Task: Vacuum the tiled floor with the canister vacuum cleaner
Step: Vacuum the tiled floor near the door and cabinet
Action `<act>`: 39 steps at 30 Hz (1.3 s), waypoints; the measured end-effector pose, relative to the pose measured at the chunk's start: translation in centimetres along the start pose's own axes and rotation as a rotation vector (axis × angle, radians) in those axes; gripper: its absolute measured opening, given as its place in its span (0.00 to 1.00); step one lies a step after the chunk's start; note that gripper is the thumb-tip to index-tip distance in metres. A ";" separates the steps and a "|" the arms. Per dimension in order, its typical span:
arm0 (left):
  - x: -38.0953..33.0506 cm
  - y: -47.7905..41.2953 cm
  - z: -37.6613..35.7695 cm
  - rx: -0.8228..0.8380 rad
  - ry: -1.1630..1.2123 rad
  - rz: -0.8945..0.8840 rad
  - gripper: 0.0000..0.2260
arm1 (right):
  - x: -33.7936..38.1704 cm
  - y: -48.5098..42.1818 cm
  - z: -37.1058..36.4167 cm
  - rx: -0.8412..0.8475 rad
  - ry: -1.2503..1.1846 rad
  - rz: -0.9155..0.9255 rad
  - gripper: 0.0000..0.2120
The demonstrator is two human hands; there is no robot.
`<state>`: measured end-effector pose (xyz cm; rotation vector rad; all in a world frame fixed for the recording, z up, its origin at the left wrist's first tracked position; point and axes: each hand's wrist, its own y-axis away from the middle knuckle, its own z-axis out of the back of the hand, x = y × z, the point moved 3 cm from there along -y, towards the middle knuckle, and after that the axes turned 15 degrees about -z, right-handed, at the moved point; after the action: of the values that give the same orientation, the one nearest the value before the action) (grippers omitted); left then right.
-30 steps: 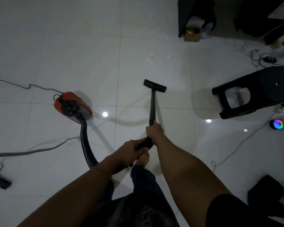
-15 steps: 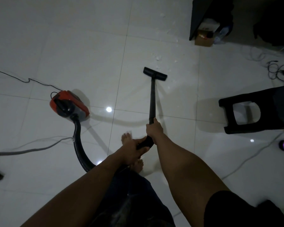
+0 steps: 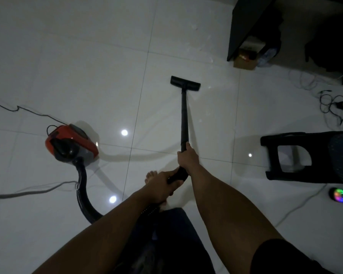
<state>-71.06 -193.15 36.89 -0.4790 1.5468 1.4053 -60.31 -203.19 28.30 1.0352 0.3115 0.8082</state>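
Observation:
A red and black canister vacuum (image 3: 71,145) sits on the white tiled floor (image 3: 87,66) at the left. Its black hose (image 3: 83,194) curves down and behind my left arm. My right hand (image 3: 187,157) grips the black wand (image 3: 184,119) partway down. My left hand (image 3: 162,187) holds the wand's curved handle end just below. The flat black floor head (image 3: 185,84) lies on the tile ahead of me. Small white crumbs (image 3: 211,60) dot the floor beyond the head.
A black plastic stool (image 3: 305,157) lies on its side at the right, with a glowing multicoloured device (image 3: 341,195) below it. A dark cabinet (image 3: 246,26) and a cardboard box (image 3: 245,63) stand at the upper right. Tangled cables (image 3: 337,107) lie right; a thin power cord (image 3: 28,112) and grey cable (image 3: 28,191) run left.
The floor head has been pushed forward over the tile where white crumbs lay. I have stepped ahead, so the stool and cabinet sit closer. Both hands kept their hold on the wand.

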 end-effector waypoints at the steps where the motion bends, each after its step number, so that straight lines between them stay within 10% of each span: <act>1: -0.4 -0.5 0.7 -0.003 0.010 -0.003 0.20 | 1.0 -0.2 0.4 0.001 0.003 0.006 0.32; 39: -18.3 -31.9 35.0 -0.093 0.142 -0.013 0.17 | 46.7 -13.8 17.1 -0.005 0.027 -0.048 0.32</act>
<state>-23.73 -174.87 39.06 -0.6564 1.5930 1.4647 -12.46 -184.05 31.24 1.0097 0.3555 0.7799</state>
